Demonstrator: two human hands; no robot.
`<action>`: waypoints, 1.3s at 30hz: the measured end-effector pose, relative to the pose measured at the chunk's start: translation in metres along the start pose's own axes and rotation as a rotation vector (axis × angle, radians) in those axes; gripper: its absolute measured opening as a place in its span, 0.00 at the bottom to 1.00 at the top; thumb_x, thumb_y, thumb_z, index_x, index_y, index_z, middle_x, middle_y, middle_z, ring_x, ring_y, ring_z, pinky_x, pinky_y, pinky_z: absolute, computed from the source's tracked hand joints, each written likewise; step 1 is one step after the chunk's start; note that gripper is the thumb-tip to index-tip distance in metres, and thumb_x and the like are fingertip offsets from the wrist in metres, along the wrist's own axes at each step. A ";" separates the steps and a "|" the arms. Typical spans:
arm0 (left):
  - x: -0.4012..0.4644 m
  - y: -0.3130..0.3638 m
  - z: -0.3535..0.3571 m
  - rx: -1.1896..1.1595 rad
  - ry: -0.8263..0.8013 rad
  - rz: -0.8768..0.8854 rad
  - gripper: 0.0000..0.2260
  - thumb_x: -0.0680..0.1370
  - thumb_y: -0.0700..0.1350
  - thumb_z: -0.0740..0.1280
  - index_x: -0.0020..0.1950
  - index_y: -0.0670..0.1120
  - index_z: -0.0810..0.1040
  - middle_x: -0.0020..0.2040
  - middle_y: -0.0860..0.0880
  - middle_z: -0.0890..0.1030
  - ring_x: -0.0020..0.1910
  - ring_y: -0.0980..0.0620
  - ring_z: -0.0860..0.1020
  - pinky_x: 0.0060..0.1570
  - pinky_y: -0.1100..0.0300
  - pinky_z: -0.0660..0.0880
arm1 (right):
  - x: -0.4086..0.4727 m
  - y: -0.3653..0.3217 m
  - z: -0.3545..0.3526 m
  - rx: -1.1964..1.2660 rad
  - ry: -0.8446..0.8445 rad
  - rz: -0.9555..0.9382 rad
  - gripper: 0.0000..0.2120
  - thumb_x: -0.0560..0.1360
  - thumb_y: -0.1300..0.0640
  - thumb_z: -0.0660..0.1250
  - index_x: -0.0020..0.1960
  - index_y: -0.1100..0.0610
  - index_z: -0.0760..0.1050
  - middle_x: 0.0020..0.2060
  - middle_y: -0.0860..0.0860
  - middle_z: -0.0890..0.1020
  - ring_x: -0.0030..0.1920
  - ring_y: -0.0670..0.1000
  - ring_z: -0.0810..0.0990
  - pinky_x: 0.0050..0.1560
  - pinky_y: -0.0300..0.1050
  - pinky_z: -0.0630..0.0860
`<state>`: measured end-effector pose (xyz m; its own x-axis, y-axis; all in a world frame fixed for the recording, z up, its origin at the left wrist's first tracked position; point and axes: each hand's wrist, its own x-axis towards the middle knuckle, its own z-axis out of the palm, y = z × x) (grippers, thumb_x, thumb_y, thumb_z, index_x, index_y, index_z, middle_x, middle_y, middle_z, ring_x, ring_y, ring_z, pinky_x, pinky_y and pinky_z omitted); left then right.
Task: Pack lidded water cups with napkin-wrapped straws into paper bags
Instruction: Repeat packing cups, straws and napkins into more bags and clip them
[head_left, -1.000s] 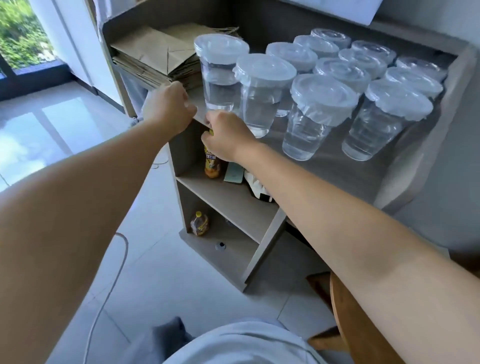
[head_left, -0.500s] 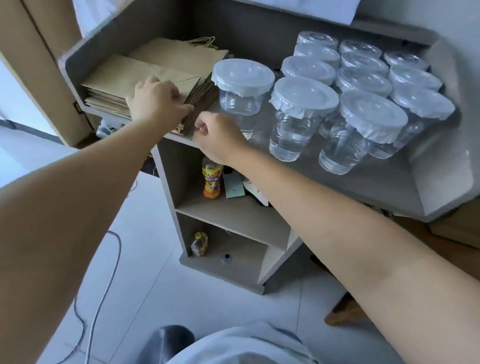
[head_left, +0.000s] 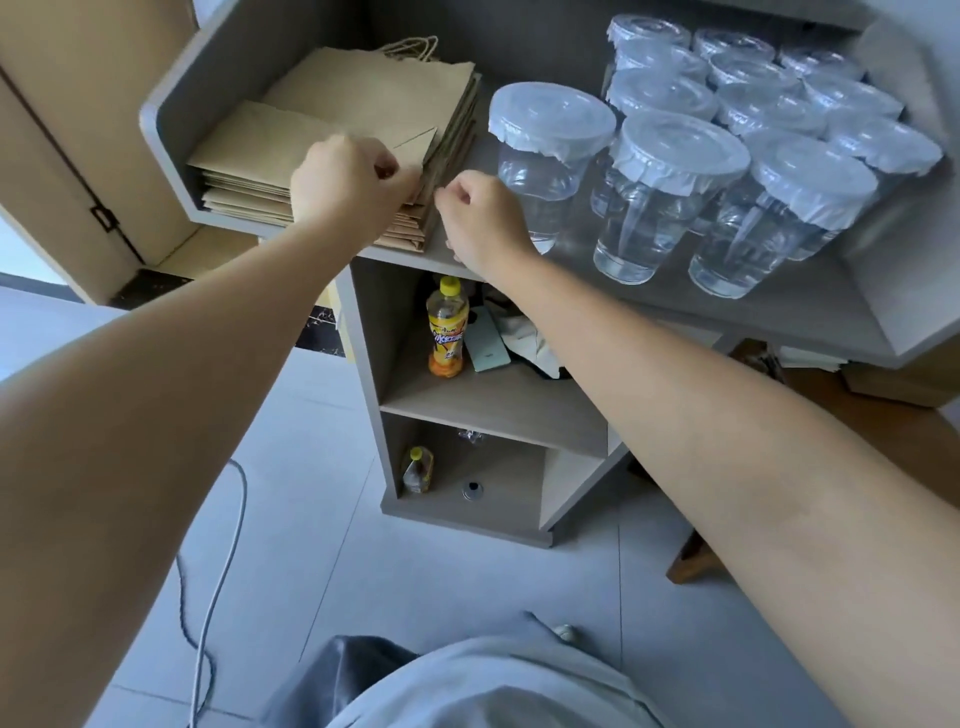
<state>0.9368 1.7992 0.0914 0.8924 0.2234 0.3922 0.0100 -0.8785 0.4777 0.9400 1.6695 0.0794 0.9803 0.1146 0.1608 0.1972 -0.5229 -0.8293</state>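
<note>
A stack of flat brown paper bags (head_left: 363, 98) lies at the left end of the grey counter (head_left: 810, 312). My left hand (head_left: 345, 182) rests on the stack's near right corner, fingers curled and pinching the top bag. My right hand (head_left: 480, 221) is just right of it, its curled fingertips at the stack's right edge, apparently pinching a bag's edge. Several clear water cups (head_left: 550, 156) with lids over white napkins stand in rows to the right. The nearest cup is right beside my right hand.
The counter has a raised rim at the left, back and right. Below it, an open shelf holds a yellow drink bottle (head_left: 447, 332) and a phone (head_left: 485, 345); a smaller bottle (head_left: 418, 470) sits lower down. A white cable (head_left: 218, 571) trails on the tiled floor.
The view has swung so the bag stack and cups sit lower and closer. Both hands moved from the counter's front edge onto the stack's right corner and now pinch there.
</note>
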 end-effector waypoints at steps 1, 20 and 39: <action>0.000 0.002 -0.002 0.027 0.026 0.008 0.17 0.78 0.54 0.61 0.46 0.41 0.80 0.45 0.42 0.79 0.43 0.42 0.76 0.39 0.56 0.70 | 0.000 -0.004 0.001 0.045 -0.001 0.028 0.13 0.78 0.57 0.58 0.35 0.57 0.68 0.32 0.53 0.74 0.34 0.53 0.75 0.31 0.43 0.73; -0.035 -0.035 -0.024 -0.325 0.147 -0.272 0.25 0.75 0.54 0.66 0.68 0.45 0.67 0.65 0.46 0.68 0.66 0.48 0.66 0.63 0.57 0.64 | -0.031 0.004 -0.036 0.443 -0.304 0.047 0.10 0.78 0.67 0.61 0.50 0.52 0.73 0.48 0.48 0.80 0.51 0.48 0.79 0.59 0.47 0.75; -0.162 0.063 0.037 -1.409 -0.729 -0.563 0.14 0.76 0.35 0.58 0.58 0.47 0.75 0.55 0.49 0.80 0.53 0.50 0.79 0.56 0.52 0.74 | -0.230 0.155 -0.198 0.301 -0.165 0.432 0.08 0.78 0.62 0.63 0.56 0.54 0.76 0.52 0.49 0.82 0.53 0.47 0.81 0.55 0.43 0.78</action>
<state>0.8099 1.6919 0.0287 0.9306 -0.2263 -0.2876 0.3546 0.3634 0.8615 0.7472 1.3942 0.0197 0.9518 0.0869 -0.2943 -0.2585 -0.2897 -0.9216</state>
